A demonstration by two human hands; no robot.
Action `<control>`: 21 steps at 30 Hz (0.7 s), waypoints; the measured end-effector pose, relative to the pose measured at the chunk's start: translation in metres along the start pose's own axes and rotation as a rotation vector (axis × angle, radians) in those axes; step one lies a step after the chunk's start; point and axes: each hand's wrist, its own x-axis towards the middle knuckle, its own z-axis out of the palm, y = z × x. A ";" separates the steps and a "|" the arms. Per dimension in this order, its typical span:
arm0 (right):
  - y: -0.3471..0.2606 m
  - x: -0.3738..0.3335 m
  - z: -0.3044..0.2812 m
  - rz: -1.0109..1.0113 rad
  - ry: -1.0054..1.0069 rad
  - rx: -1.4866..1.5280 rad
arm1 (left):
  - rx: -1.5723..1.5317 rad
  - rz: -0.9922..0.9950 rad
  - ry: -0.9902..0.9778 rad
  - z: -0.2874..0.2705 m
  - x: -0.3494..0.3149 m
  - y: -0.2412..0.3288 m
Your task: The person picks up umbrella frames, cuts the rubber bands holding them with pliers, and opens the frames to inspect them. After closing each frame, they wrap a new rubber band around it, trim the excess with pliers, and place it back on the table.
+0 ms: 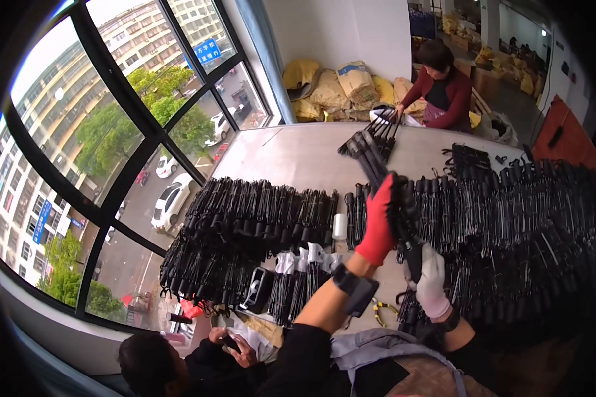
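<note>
My left hand, in a red glove, is wrapped around a black folding umbrella raised at a slant over the table. Its ribs and shaft point up and away to the left. Lower down, my right hand in a white glove closes on the dark handle end of the same umbrella. Both palms are partly hidden, and the umbrella is somewhat blurred. Around my hands, dense rows of black folded umbrellas lie on the left, with more umbrellas on the right.
The pale table carries a white cylinder, yellow-handled pliers and umbrellas with white wrappings. Across it, a person handles a bunch of umbrellas. Another person sits at lower left. Windows line the left; sacks are piled behind.
</note>
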 end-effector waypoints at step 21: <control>-0.112 0.104 -0.056 -0.418 -0.566 -0.790 | 0.751 -0.180 -0.057 -0.067 -0.062 0.002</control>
